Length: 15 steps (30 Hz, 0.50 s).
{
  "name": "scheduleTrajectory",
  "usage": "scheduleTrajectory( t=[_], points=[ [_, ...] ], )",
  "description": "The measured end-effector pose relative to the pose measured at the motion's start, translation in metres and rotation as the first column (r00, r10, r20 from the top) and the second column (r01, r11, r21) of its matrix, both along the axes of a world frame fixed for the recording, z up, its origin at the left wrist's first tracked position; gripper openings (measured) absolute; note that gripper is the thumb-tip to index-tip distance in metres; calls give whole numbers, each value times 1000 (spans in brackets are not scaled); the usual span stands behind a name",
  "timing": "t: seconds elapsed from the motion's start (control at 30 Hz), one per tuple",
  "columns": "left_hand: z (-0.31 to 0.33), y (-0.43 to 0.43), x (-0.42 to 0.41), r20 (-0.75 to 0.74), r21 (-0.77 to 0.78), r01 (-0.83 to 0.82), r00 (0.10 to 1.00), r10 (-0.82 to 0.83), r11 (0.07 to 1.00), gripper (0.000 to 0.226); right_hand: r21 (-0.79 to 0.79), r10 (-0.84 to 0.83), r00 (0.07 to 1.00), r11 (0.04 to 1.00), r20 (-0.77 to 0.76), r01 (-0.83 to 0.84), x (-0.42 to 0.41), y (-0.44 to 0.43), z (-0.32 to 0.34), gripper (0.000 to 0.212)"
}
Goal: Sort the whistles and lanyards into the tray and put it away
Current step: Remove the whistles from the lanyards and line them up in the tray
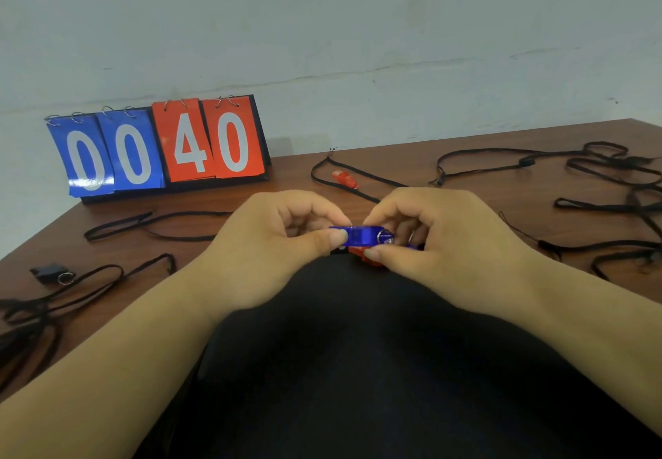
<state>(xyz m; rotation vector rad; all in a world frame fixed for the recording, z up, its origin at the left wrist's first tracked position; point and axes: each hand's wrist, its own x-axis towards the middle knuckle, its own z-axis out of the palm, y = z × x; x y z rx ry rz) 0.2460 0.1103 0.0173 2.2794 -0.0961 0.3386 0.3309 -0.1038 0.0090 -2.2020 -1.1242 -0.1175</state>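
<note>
Blue whistle (360, 236) is pinched between both hands above the near edge of the bench (293, 179): left hand (272, 243) on its mouthpiece, right hand (440, 240) at its ring end. 1 red whistle (345, 179) lies beyond, inside a black lanyard (365, 172) loop; 1 black whistle (50, 272) sits far left.

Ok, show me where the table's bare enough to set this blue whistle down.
Bare wood between the scoreboard and the red whistle, also just right of that whistle. Tangled lanyards crowd the right side and lower left.
</note>
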Motion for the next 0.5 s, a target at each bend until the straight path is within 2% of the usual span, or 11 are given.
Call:
scheduleTrajectory(
  t=[0.1, 0.2, 0.3, 0.4, 0.5],
  points=[
    [0, 0, -1, -35, -27, 22, 999, -23, 999, 21, 32, -16, 1000, 999, -16, 16, 0, -1, 0, 19],
    [-2, 3, 0, -64, 41, 17, 998, -15, 999, 24, 10, -7, 998, 1000, -67, 8, 1, -1, -2, 16],
    [-4, 6, 2, -174, 157, 67, 984, -39, 985, 20, -166, 13, 993, 986, -116, -32, 0, -1, 0, 17],
    [-6, 4, 2, -303, 262, 143, 951, -59, 954, 19, -397, 34, 991, 914, -133, -84, -1, 2, 0, 17],
    [-9, 3, 3, -353, 312, 142, 935, -23, 939, 21, -458, 43, 990, 883, -133, -100, -2, 6, 0, 15]
  ],
)
